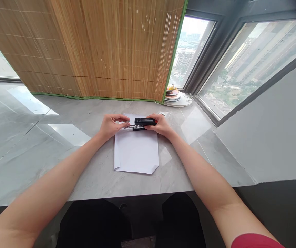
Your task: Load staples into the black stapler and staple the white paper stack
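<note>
A black stapler is held above a stack of white paper, its top and base spread apart at the left end. My right hand grips its right end, thumb in front and fingers behind. My left hand pinches a thin silvery metal piece at the stapler's left side; whether this is part of the staple tray or a strip of staples, I cannot tell. The paper lies on the grey marbled counter, its near corners folded or curled. Behind my right hand lies a small clear packet, partly covered.
A bamboo blind with green edging hangs down to the counter's far side. Stacked plates stand in the back corner by the windows. A white wall bounds the right. The counter's front edge is just before my knees.
</note>
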`<action>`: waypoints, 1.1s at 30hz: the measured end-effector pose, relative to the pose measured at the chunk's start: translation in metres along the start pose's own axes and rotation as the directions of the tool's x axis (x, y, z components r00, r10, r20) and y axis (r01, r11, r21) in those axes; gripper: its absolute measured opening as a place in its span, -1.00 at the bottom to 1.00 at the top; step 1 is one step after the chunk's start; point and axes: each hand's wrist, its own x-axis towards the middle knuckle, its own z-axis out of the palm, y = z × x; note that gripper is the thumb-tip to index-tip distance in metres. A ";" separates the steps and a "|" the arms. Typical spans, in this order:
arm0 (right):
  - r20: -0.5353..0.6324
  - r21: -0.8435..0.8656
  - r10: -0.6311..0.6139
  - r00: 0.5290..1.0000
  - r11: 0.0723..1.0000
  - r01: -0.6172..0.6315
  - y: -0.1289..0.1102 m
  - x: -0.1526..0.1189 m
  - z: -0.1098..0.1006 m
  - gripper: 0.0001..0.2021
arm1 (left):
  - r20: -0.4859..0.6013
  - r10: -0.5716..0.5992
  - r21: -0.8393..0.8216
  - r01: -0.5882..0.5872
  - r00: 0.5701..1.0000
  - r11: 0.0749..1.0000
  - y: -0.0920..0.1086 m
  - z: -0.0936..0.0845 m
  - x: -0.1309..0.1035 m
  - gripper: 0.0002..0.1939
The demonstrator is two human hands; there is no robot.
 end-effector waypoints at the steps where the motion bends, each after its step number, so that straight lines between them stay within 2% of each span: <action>1: -0.001 0.002 -0.002 1.000 1.000 0.002 0.000 0.000 0.000 -0.63 | 0.014 0.025 0.028 -0.026 1.000 0.999 0.000 0.000 0.000 -0.70; 7: 0.003 0.029 0.003 1.000 1.000 -0.003 0.000 0.000 0.001 -0.66 | 0.089 0.193 0.192 -0.207 0.977 0.959 -0.003 0.001 -0.003 -0.70; 10: 0.008 0.028 0.012 1.000 1.000 -0.013 -0.002 -0.001 0.001 -0.66 | 0.156 0.228 0.253 -0.262 0.961 0.931 -0.008 0.001 -0.002 -0.73; 14: 0.019 0.024 0.018 1.000 1.000 -0.019 -0.002 0.000 0.002 -0.66 | 0.185 0.219 0.256 -0.262 0.958 0.931 -0.011 0.002 -0.001 -0.73; 19: 0.023 0.007 0.020 1.000 1.000 -0.021 -0.003 0.000 0.001 -0.66 | 0.231 0.217 0.176 -0.260 0.948 0.949 -0.011 0.002 0.000 -0.74; 33: 0.029 0.013 0.004 1.000 1.000 -0.004 -0.002 0.000 0.002 -0.64 | 0.230 0.252 0.186 -0.297 0.940 0.937 -0.008 0.001 0.000 -0.79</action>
